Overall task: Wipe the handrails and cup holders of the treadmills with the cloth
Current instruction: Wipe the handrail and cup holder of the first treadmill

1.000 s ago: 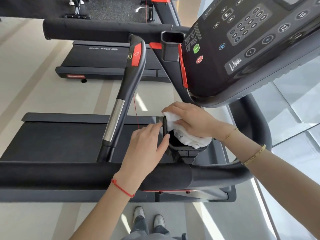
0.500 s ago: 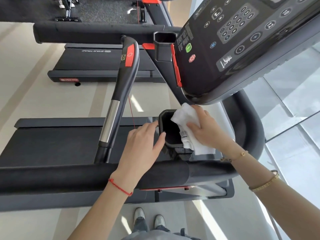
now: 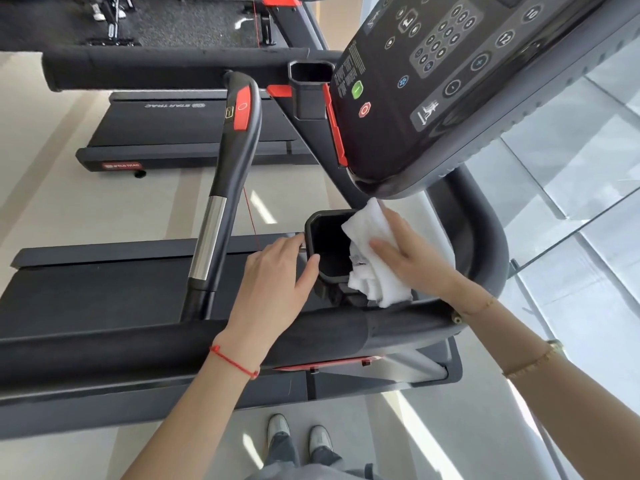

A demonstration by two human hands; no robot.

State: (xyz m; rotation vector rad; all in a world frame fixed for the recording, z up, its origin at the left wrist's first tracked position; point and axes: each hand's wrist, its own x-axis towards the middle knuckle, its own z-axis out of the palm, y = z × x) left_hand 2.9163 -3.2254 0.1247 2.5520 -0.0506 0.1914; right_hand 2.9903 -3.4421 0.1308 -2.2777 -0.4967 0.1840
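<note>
The left hand [image 3: 277,271] grips the cup holder [image 3: 323,251] rim. The right hand [image 3: 408,258], fingers straight, presses the white cloth [image 3: 367,230] over its far edge, hiding that side; the console [image 3: 467,81] is cut off.

Two cup holders [image 3: 330,245] [image 3: 309,88], one cloth [image 3: 372,258], two hands [image 3: 273,275] [image 3: 412,258] (both braceleted).

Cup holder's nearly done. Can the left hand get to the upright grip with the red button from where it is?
Probably yes: the left hand only steadies the cup holder, and nothing lies between it and the upright grip.
</note>
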